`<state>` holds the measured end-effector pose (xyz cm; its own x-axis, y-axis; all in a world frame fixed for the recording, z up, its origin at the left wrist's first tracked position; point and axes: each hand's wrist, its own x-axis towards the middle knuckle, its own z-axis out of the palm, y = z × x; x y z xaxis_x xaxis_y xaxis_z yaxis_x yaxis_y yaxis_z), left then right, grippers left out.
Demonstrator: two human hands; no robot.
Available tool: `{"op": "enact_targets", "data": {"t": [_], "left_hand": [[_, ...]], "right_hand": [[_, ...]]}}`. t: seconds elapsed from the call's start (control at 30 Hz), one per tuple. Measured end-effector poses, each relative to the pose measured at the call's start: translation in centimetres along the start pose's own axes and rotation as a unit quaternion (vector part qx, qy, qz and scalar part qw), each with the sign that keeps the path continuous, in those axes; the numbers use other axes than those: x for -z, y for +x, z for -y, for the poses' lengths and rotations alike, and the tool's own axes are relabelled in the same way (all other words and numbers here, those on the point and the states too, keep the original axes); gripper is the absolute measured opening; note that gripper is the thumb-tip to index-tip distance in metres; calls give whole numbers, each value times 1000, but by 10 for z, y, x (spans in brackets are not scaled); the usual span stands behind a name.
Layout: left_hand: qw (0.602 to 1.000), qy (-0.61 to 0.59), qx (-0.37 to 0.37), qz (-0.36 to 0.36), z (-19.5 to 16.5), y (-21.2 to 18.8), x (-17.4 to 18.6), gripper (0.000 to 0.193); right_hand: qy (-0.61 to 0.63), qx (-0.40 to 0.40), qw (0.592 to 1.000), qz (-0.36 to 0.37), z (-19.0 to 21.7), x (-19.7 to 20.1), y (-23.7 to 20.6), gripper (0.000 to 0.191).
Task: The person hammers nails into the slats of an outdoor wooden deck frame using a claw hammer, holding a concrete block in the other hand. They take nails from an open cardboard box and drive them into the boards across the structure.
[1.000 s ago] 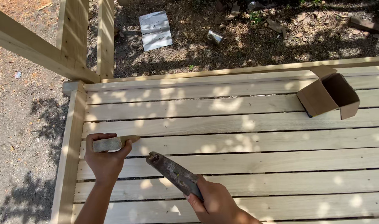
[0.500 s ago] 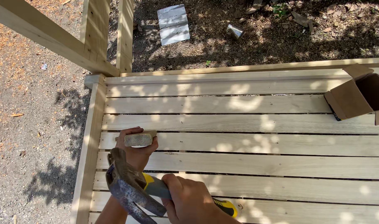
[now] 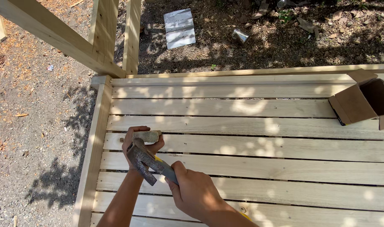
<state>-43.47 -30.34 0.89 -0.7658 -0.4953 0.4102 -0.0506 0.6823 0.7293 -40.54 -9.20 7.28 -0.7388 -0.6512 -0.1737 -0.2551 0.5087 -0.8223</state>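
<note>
On the slatted deck, near its left edge:
Left hand (image 3: 136, 145): clenched on a small wood block (image 3: 147, 135) resting on a plank (image 3: 259, 147).
Right hand (image 3: 194, 194): grasping a hammer (image 3: 145, 159), head over the left hand.
Cardboard box (image 3: 355, 103): open, far right.

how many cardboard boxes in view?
1. An open brown cardboard box sits on the wooden slat deck at the right edge, partly cut off by the frame. More could lie outside the view.
</note>
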Motion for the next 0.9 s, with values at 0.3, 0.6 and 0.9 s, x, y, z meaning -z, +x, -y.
{"op": "enact_targets", "data": {"t": [0.3,0.6,0.9], "left_hand": [[998,25,59,16,5,3,-7,48],[997,44,64,30,1,-3,-17,55],[993,64,81,57,5,3,-21,62]], "right_hand": [[102,-47,977,-180,-17,68,12,22],[-63,-15,997,-47,-7,60,-4,31],[60,114,960,-250,-36,92,-2,14]]}}
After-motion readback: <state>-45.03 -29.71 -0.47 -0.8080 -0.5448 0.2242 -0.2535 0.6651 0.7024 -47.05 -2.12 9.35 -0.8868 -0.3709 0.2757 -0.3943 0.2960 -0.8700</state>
